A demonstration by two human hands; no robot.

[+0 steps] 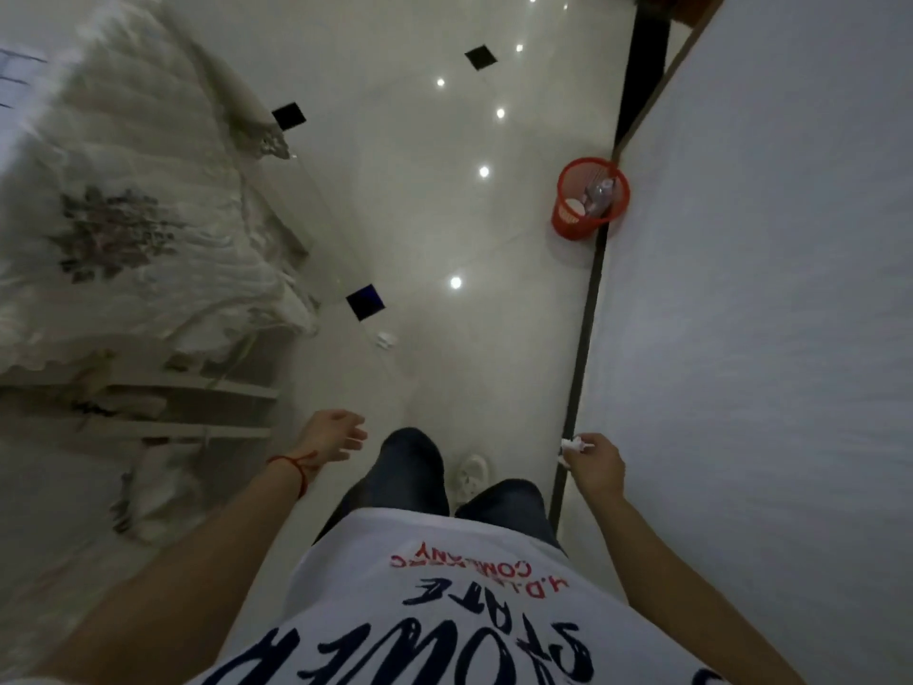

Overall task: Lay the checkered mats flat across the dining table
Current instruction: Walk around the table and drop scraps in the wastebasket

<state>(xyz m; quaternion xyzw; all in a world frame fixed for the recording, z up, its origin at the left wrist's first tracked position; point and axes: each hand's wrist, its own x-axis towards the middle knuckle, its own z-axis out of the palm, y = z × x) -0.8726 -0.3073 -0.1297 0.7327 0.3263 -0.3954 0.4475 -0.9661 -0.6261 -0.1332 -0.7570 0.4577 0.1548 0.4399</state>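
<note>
No checkered mat shows in the head view. A table (123, 229) under a white lace cloth with a grey flower print stands at the left, blurred by motion. My left hand (333, 437) hangs beside my thigh with loosely curled fingers and holds nothing. My right hand (595, 464) hangs near the white wall, its fingers curled round a small white thing (573, 444) that I cannot identify. My legs and one white shoe (472, 477) are over the glossy floor between the two hands.
A red mesh waste basket (590, 197) with rubbish stands against the white wall (766, 289) at the right. The pale tiled floor (444, 215) with small black inset squares runs ahead between table and wall. A small white object (383, 338) lies on the floor.
</note>
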